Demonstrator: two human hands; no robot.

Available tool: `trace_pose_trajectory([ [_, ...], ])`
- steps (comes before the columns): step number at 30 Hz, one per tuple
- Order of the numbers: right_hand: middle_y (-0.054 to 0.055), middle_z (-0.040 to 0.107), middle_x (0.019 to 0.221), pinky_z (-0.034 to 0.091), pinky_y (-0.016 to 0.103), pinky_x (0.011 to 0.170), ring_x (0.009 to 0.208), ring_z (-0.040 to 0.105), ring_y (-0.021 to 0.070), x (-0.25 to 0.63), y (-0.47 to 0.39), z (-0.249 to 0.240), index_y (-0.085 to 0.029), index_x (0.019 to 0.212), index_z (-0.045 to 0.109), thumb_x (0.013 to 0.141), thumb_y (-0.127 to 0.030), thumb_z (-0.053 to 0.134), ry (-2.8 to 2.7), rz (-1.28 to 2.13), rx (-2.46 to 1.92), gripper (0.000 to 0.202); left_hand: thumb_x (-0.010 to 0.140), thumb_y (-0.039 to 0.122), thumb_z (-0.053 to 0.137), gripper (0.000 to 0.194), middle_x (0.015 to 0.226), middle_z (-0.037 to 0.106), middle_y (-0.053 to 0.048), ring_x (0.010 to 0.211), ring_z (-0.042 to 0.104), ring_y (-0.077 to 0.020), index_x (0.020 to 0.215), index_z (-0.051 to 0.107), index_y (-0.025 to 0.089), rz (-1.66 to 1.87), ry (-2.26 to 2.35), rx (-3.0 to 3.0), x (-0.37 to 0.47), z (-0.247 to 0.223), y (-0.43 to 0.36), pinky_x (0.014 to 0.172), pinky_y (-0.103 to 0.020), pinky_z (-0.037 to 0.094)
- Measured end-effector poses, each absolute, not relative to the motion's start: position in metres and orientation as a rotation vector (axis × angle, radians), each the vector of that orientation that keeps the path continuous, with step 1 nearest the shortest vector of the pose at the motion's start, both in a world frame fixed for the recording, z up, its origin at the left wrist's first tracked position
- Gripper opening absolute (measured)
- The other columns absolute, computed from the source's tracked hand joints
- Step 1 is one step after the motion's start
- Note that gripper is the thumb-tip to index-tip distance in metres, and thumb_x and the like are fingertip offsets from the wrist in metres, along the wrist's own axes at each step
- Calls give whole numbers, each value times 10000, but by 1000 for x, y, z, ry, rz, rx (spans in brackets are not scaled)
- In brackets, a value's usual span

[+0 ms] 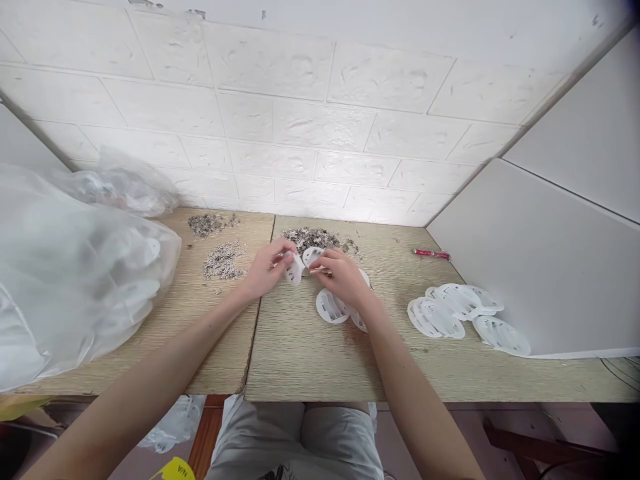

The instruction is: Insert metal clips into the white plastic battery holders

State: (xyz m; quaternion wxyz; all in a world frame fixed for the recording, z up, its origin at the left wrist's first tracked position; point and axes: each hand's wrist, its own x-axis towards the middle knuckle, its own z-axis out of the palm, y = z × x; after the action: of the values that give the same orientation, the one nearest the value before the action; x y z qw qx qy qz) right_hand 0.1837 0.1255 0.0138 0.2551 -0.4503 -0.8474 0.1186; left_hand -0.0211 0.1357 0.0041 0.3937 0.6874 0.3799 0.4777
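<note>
My left hand (266, 272) pinches a white round plastic disc (294, 272) by its edge, tilted up off the table, with small dark slots or clips on its face. To its right, my right hand (345, 277) has thumb and fingers pressed together; whatever sits between them is too small to name. Another white disc (312, 255) lies beside the right fingertips, partly hidden by them. Just behind both hands is a heap of small metal clips (311, 237). Several more discs (332, 307) lie under and around my right hand, some of them covered by the wrist.
On the left stand a big clear bag of white discs (90, 267) and a smaller plastic bag (127, 190). Two piles of tiny metal parts (223, 260) (204, 225) lie nearby. To the right are overlapping discs (453, 307) and a red pen-like tool (431, 253) near the partition.
</note>
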Motion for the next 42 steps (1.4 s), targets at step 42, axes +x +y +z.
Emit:
trace_pose_trajectory([
  [42, 41, 640, 773, 401, 302, 693, 781, 549, 190, 178, 126, 12, -194, 822, 660, 916, -237, 485, -1952, 217, -1120, 204, 752, 112, 530, 219, 841, 652, -19, 737, 574, -146, 856, 699, 204, -54, 834, 2535, -29, 41, 97, 632, -229, 371],
])
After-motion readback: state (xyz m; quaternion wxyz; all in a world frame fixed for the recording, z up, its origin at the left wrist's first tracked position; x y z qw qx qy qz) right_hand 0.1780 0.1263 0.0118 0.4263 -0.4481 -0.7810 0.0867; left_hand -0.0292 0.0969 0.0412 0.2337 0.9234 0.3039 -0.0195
